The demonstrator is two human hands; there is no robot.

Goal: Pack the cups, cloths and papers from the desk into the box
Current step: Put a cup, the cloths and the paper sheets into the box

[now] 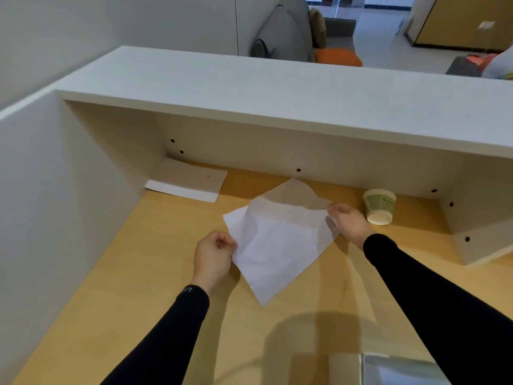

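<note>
A creased white sheet of paper [277, 240] is lifted off the wooden desk [138, 287] at its middle. My left hand [213, 254] pinches its left edge and my right hand [348, 222] grips its right edge. A second white paper [188, 180] lies flat in the desk's far left corner under the shelf. A green and white paper cup [379, 207] stands upside down just right of my right hand, apart from it. A grey box corner [399, 369] shows at the bottom edge, mostly cut off.
A white shelf [277, 93] overhangs the back of the desk. White side panels close it in at left [55, 204] and right [477, 234]. Beyond the shelf are grey seats with orange cushions.
</note>
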